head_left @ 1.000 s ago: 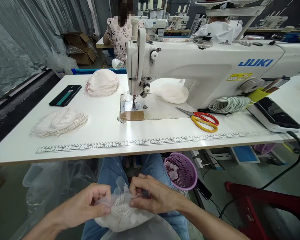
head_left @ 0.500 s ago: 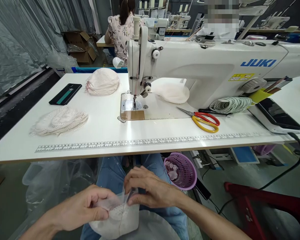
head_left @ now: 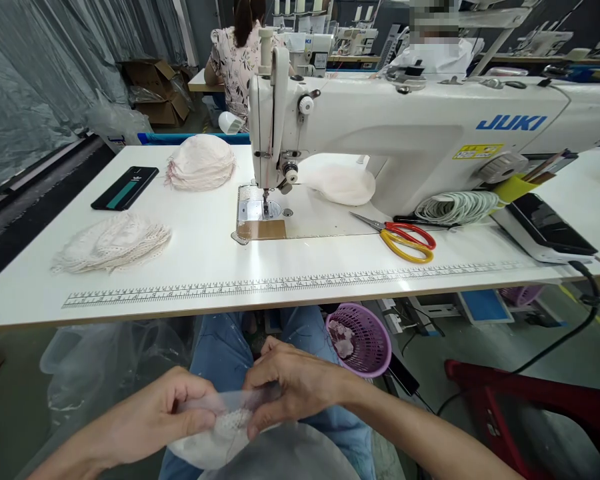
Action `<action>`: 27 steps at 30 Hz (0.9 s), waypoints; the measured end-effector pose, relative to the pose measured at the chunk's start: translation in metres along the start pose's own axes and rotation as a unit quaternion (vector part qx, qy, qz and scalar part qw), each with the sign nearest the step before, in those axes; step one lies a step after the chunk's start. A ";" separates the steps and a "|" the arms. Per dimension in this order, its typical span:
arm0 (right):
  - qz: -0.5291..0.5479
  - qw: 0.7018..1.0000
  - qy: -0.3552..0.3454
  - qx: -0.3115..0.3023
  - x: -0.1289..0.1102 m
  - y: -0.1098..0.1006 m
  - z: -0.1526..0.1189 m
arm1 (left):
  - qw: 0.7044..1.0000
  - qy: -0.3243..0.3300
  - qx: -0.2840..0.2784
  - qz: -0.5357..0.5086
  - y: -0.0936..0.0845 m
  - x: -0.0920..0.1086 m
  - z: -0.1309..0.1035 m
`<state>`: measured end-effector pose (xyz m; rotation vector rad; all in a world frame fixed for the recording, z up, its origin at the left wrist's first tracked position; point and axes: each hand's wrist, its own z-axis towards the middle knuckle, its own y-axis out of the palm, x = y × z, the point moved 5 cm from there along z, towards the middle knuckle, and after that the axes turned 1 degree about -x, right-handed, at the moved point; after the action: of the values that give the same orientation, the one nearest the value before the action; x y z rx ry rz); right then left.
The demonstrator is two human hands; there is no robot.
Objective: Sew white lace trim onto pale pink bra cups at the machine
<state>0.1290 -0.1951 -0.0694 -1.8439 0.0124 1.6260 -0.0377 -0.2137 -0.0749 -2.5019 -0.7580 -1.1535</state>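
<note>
Over my lap, a white fabric piece (head_left: 205, 452) with a lace-like patterned patch and a sheer upper edge is held between both hands. My left hand (head_left: 173, 417) pinches its left side, thumb on top and fingers curled behind. At the right side, my right hand (head_left: 287, 383) is closed on the sheer edge, with its thumb pressed toward the patterned patch; its fingertips are partly hidden. Below the piece lies smooth grey material (head_left: 300, 457) across my lap.
On the white table (head_left: 195, 260) stands a JUKI sewing machine (head_left: 420, 127). Around it are red-and-yellow scissors (head_left: 405, 240), a phone (head_left: 125, 189), a lacy fabric stack (head_left: 113, 243), a pale pink stack (head_left: 200, 162) and a white piece (head_left: 343, 185). A purple basket (head_left: 375, 340) stands below.
My right hand has moved slightly down and left, its thumb now lower on the fabric. The white piece has tilted and folded, so less of its front shows.
</note>
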 end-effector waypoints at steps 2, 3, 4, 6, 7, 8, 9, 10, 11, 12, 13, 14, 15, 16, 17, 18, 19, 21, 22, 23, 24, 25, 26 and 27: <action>0.008 1.000 0.005 0.001 0.002 0.001 -0.001 | 1.000 0.006 0.001 -0.008 0.000 -0.001 0.002; 0.012 1.000 0.005 0.002 0.003 0.001 -0.002 | 1.000 0.008 0.004 -0.007 0.000 -0.001 0.002; 0.018 1.000 0.003 0.003 0.004 0.001 -0.002 | 1.000 0.008 0.006 -0.006 -0.001 -0.002 0.002; 0.042 0.999 -0.001 0.001 0.007 0.002 -0.001 | 1.000 0.008 0.006 -0.006 -0.001 -0.001 0.001; 0.058 0.998 -0.004 -0.002 0.008 0.003 -0.001 | 1.000 0.005 0.007 -0.006 -0.001 0.000 0.001; 0.073 0.997 -0.007 -0.005 0.009 0.004 0.000 | 1.000 0.004 0.008 -0.009 -0.001 0.001 0.001; 0.086 0.996 -0.010 -0.007 0.009 0.004 0.000 | 1.000 0.003 0.006 -0.016 0.000 0.003 0.001; 0.096 0.995 -0.014 -0.007 0.010 0.005 0.001 | 1.000 0.004 0.002 -0.022 0.001 0.005 0.002; 0.101 0.995 -0.018 -0.005 0.010 0.005 0.002 | 1.000 0.004 -0.001 -0.026 0.003 0.007 0.003; 0.103 0.994 -0.021 -0.002 0.010 0.005 0.003 | 1.000 0.001 -0.002 -0.028 0.005 0.009 0.005; 0.102 0.995 -0.021 0.002 0.011 0.005 0.004 | 1.000 -0.004 0.000 -0.026 0.006 0.011 0.008; 0.101 0.995 -0.019 0.003 0.012 0.004 0.004 | 1.000 -0.011 0.006 -0.023 0.008 0.012 0.011; 0.103 0.995 -0.014 -0.002 0.013 0.005 0.004 | 1.000 -0.018 0.017 -0.019 0.008 0.012 0.014; 0.112 0.994 -0.004 -0.012 0.015 0.005 0.003 | 0.999 -0.022 0.027 -0.020 0.009 0.012 0.017; 0.127 0.992 0.006 -0.024 0.017 0.005 0.002 | 0.999 -0.022 0.029 -0.027 0.010 0.012 0.020; 0.148 0.988 0.018 -0.036 0.019 0.005 0.000 | 0.999 -0.020 0.026 -0.038 0.011 0.012 0.021; 0.172 0.984 0.028 -0.045 0.022 0.004 -0.002 | 0.998 -0.017 0.018 -0.050 0.012 0.012 0.023; 0.221 0.972 0.044 -0.061 0.027 0.002 -0.006 | 0.998 -0.016 0.000 -0.064 0.013 0.012 0.023; 0.239 0.967 0.050 -0.068 0.029 0.001 -0.008 | 0.998 -0.017 -0.006 -0.064 0.012 0.012 0.022; 0.254 0.962 0.056 -0.077 0.031 0.000 -0.010 | 0.998 -0.017 -0.009 -0.061 0.011 0.011 0.021; 0.268 0.958 0.060 -0.085 0.032 -0.002 -0.011 | 0.998 -0.017 -0.008 -0.060 0.010 0.009 0.019; 0.281 0.953 0.064 -0.092 0.033 -0.003 -0.013 | 0.998 -0.017 -0.005 -0.061 0.008 0.007 0.018; 0.292 0.949 0.067 -0.096 0.034 -0.004 -0.015 | 0.998 -0.017 0.002 -0.066 0.005 0.003 0.016; 0.306 0.944 0.068 -0.100 0.035 -0.006 -0.017 | 0.997 -0.019 0.011 -0.074 0.003 -0.002 0.015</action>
<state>0.1541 -0.1846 -0.0975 -2.2511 0.5496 1.9543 -0.0277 -0.2099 -0.0862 -2.4916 -0.9750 -1.1410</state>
